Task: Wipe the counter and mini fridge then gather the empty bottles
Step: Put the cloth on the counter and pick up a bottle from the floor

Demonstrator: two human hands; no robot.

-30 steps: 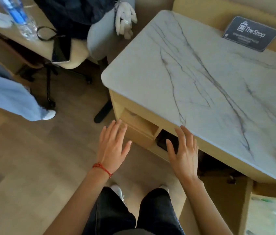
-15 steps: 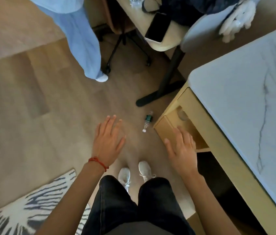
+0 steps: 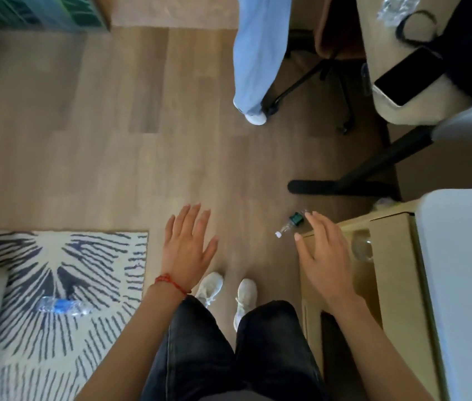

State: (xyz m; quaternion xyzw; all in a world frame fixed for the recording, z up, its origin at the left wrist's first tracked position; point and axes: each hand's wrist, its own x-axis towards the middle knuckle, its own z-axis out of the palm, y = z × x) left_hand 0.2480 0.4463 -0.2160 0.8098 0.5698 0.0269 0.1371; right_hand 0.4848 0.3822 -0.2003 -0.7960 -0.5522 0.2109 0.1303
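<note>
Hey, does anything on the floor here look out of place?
Yes. Two plastic bottles lie on their sides: a green-labelled bottle on the wood floor beside the cabinet corner, and a blue-labelled bottle on the striped rug.

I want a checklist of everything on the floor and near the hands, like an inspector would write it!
Surface: wood floor, with a striped rug at the lower left.
Job's things: green-label bottle lying on the floor; blue-label bottle lying on the rug.
Clutter: phone on the desk, crumpled bottle beside it.
Hands: left hand and right hand open, holding nothing.
Cables: black loop on the desk.
Surroundings: marble counter, another person's leg, chair base.
</note>
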